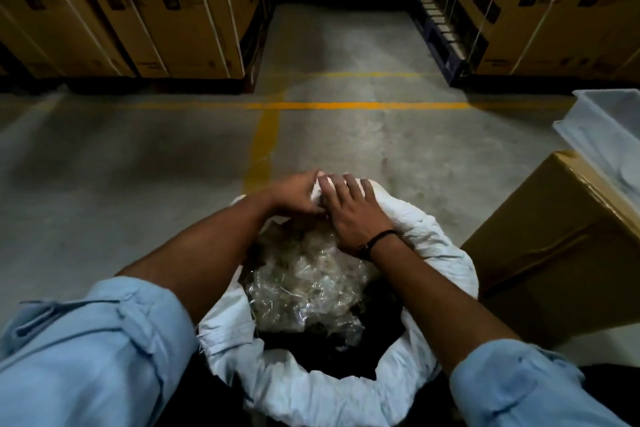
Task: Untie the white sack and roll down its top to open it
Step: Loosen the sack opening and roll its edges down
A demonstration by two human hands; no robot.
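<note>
The white sack (304,388) stands open on the floor right below me, its top rolled into a thick rim. Crumpled clear plastic packets (308,284) fill its inside. Both hands meet at the far edge of the rim. My left hand (294,196) grips the rolled white fabric there, fingers curled around it. My right hand (353,215) lies over the same fold beside it, fingertips tucked onto the fabric; a dark band circles its wrist.
A brown cardboard box (554,243) stands close on the right of the sack, with a pale plastic bin (609,128) behind it. Stacked cartons (145,10) line the back left and back right. Yellow lines (311,106) cross the concrete floor.
</note>
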